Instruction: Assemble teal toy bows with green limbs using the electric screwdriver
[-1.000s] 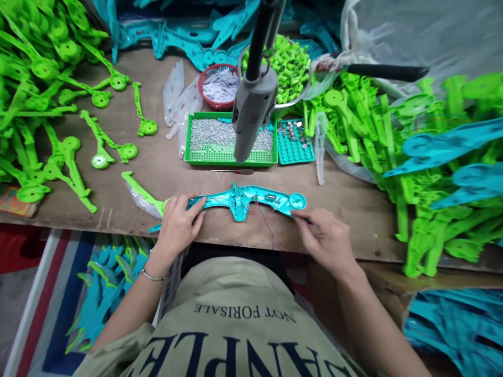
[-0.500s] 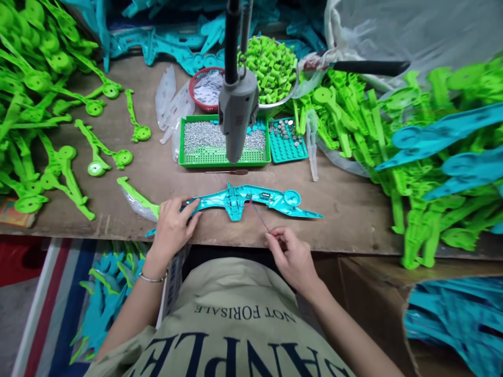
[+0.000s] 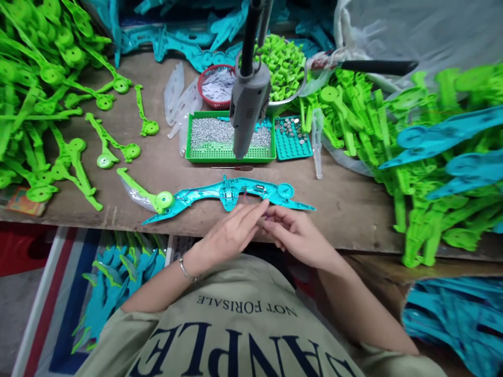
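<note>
Right, both hands meet just below the blue part point(image 3: 204, 191), which lies lengthwise along the near side of the table point(image 3: 353, 209); the left hand point(image 3: 231, 230) reaches across with its fingers close together, their tips at the right hand point(image 3: 293, 233), whose fingers are curled; what either grip pinches is hidden, so I cannot tell; thin wires point(image 3: 245, 198) drop from the blue part towards them; at its left end sits the green arm point(image 3: 139, 191); beyond it, a screwdriver point(image 3: 238, 168) lies before the green tray point(image 3: 231, 157).
</note>
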